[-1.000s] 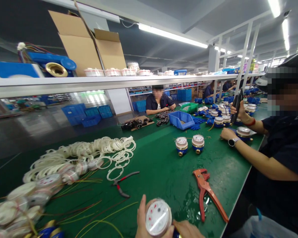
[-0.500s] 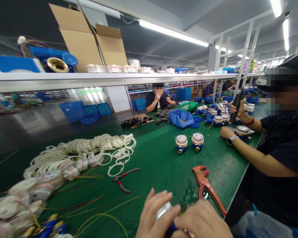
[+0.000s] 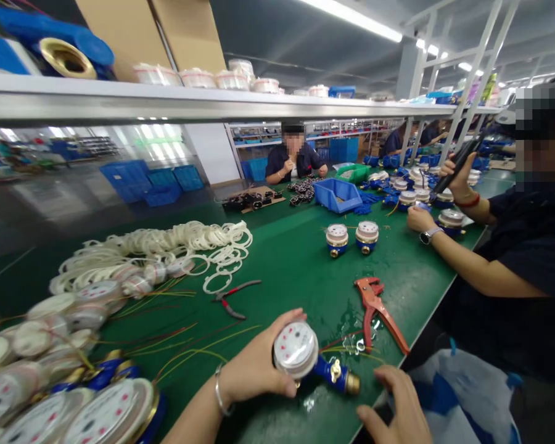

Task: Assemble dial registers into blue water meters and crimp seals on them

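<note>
My left hand (image 3: 263, 361) wraps round a water meter's round white dial unit (image 3: 296, 350) with red marks on its face. From beside the dial a blue meter body (image 3: 327, 369) with a brass end juts to the right. Whether dial and body are joined I cannot tell. Thin red and yellow wires run out past the body. My right hand (image 3: 398, 410), fingers apart and holding nothing, hovers at the table's front edge, right of the brass end. Orange wire strippers (image 3: 378, 311) lie beyond it.
White plastic rings (image 3: 166, 246) and several dial units (image 3: 50, 333) cover the left side. Red-handled pliers (image 3: 231, 299) lie mid-table. Two meters (image 3: 351, 237) stand farther back, before a blue bin (image 3: 337, 196). A co-worker's arm (image 3: 462, 259) reaches in from the right; a shelf (image 3: 240, 110) spans above.
My right hand has come off the meter, moved right and opened. My left hand now grips the dial from its left side, with the face showing. The view has tipped downward.
</note>
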Available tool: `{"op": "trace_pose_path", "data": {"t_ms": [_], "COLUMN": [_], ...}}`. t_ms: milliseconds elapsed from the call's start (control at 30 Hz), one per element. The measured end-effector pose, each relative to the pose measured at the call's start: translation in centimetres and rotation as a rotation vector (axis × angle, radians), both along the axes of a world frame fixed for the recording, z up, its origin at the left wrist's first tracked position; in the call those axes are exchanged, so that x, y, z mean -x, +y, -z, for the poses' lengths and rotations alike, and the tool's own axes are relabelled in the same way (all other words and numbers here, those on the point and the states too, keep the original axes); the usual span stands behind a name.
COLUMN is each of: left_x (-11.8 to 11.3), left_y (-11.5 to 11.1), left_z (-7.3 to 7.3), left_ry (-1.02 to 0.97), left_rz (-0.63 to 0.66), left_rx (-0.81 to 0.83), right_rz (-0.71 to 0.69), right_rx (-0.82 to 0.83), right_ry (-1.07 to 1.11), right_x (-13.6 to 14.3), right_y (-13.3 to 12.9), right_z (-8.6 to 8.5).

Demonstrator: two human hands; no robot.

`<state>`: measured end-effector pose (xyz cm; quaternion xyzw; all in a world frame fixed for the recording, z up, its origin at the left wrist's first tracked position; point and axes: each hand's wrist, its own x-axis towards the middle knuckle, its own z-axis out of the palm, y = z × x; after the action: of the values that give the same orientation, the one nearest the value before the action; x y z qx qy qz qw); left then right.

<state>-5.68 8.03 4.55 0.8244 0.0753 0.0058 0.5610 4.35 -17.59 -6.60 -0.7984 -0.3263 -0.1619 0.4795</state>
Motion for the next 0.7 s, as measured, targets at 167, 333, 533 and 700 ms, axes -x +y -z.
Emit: {"op": "trace_pose_path", "data": {"t_ms": [167, 333, 533, 700], "left_x": [-1.1, -0.9, -1.4, -1.0], "left_y": [-1.3, -1.6, -2.8, -4.3], "left_z": [0.6, 0.1, 0.6, 1.8], "left_ry": [-0.042, -0.033, -0.081, -0.195], "left_rz": [-0.002, -0.019, -0.118, -0.279], "left_rx": [0.119, 0.100, -0.049, -0.134], "right_rz": [-0.195, -0.329, -0.289, -0.313], "right_rx": [0.326, 0.388, 0.330, 0.310], "right_ry": [-0.050, -0.033, -0.031, 0.040], "right_x": [-0.7, -0.5, -0.1, -0.2], "right_y": [0.5, 3.2, 4.7, 4.6], "right_z": [-2.9, -4.4, -3.5, -3.5]}}
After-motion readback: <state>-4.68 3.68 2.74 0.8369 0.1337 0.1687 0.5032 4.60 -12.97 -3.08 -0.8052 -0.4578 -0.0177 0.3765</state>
